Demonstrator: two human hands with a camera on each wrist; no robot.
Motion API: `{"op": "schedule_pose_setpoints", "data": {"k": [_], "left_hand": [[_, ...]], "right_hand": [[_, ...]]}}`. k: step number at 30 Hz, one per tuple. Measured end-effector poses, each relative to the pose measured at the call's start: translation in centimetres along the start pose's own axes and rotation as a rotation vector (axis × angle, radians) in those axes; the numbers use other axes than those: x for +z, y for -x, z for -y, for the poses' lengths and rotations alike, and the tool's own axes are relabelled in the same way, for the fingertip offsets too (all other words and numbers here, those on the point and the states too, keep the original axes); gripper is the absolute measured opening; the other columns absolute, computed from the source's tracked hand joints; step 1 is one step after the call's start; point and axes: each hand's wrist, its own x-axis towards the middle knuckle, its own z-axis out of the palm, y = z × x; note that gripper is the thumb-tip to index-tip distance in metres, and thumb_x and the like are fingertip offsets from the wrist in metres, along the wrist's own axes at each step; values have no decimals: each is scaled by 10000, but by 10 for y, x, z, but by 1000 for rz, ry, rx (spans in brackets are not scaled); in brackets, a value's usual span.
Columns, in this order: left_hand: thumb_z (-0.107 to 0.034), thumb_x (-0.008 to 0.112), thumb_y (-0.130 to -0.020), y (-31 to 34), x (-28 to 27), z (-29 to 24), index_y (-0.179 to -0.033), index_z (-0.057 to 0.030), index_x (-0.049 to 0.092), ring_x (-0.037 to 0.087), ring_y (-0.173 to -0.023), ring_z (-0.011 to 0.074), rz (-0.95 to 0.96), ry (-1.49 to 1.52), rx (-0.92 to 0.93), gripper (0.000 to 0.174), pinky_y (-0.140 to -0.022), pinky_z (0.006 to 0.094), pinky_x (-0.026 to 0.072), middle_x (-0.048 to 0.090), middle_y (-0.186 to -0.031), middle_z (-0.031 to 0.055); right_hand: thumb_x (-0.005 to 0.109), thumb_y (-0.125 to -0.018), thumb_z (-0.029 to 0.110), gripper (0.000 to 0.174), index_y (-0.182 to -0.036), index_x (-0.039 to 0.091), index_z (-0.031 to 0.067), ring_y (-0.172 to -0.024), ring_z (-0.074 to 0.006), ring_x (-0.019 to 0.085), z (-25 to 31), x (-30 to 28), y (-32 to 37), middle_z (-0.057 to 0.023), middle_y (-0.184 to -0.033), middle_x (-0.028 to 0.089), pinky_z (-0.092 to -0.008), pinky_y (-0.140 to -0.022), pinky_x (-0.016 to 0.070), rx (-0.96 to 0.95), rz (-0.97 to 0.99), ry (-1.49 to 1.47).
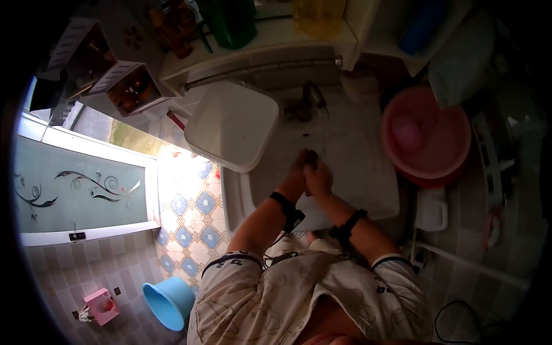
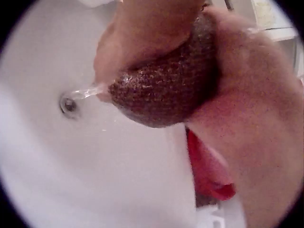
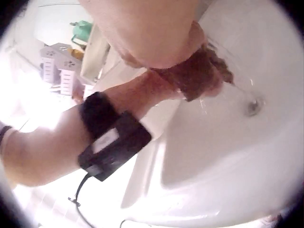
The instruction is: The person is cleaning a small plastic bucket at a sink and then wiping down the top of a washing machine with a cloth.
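Both hands meet over the sink (image 1: pixel 368 198), around a dark brown, rough-textured item (image 1: pixel 311 158). From the left comes the left hand (image 1: pixel 294 177); the right hand (image 1: pixel 319 178) lies against it. Seen from the left wrist, the item (image 2: pixel 166 90) bulges between the left hand (image 2: pixel 147 35) and the right hand (image 2: pixel 247 90). In the right wrist view the item (image 3: pixel 192 76) is gripped between the right hand (image 3: pixel 152 33) and the left hand (image 3: pixel 152 88); many fingertips are hidden. Water (image 2: pixel 88 91) trails from it towards the drain (image 2: pixel 70 105).
A faucet (image 1: pixel 313 95) stands at the sink's back. A white basin (image 1: pixel 233 126) rests over its left side, with a red tub (image 1: pixel 425 138) to the right. Shelves (image 1: pixel 259 52) hold bottles behind. A blue bucket (image 1: pixel 169 302) is at lower left.
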Motion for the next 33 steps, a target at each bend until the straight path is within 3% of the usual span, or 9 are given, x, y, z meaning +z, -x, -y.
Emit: {"op": "schedule_pose_setpoints", "data": {"k": [2,5,9,11,15,22,24,28,33], "left_hand": [[-354,342,-954,-2,27,27,-1167,-22,469,510,-1008,214,-853,-1351,258,415,-881,335,398,535,-1127,138],[-318,371,-949,-5,61,29,-1161,-26,488,497,-1048,219,-903,-2014,-53,379,-888,324,398,525,-1154,138],[-179,428,-907,1,32,-18,-1086,-15,523,549,-892,220,-795,-1277,-40,261,-815,311,430,577,-997,92],[-211,473,-888,8,13,-44,-1076,-11,532,546,-887,186,-678,-2348,-157,280,-786,311,436,570,-989,73],[-283,624,-830,-46,102,10,-1091,-22,543,537,-925,156,-1185,-1474,242,377,-820,288,420,571,-1024,69],[-363,594,-833,-37,91,-8,-1053,-49,559,558,-935,163,-817,-1563,35,385,-794,298,445,604,-982,86],[-343,563,-849,-33,90,-23,-1111,-51,548,557,-983,182,-796,-1123,-72,393,-815,320,461,601,-1031,85],[-291,546,-853,-44,107,6,-1127,-51,542,568,-984,200,-873,-941,-47,364,-823,325,475,599,-1050,87],[-181,596,-789,-55,118,25,-1022,-25,581,600,-889,197,-751,-1084,-151,281,-759,310,495,604,-1049,102]], "right_hand": [[420,-839,381,438,-965,575,-8,-852,-408,559,-9,-3,-22,-218,-904,601,-437,-762,437,213,-20,32],[408,-851,382,473,-998,574,-36,-866,-372,572,-58,-17,-68,-221,-925,603,-424,-765,437,287,182,167],[419,-885,360,477,-1150,509,-26,-1037,-302,525,-8,-56,-65,-189,-1157,535,-386,-853,420,615,151,-531],[404,-899,371,502,-1218,468,-12,-1071,-249,492,20,-69,-64,-148,-1224,487,-332,-868,407,652,281,-533],[500,-838,265,405,-1114,525,-31,-1023,-241,501,25,-67,-54,-147,-1109,539,-343,-850,404,453,230,-518],[524,-841,299,466,-1209,472,19,-1066,-247,495,1,-71,-54,-126,-1192,492,-387,-887,399,435,323,-1054],[513,-850,317,493,-1261,430,57,-1082,-257,490,-19,-77,-58,-109,-1244,455,-406,-904,400,295,443,-1346],[495,-876,392,528,-1294,395,86,-1111,-281,487,-36,-64,-46,-103,-1248,469,-419,-888,427,512,286,-1138],[462,-855,542,632,-1312,355,119,-1103,-281,523,-5,-82,-15,-132,-1189,523,-387,-759,503,518,1074,-1668]]}}
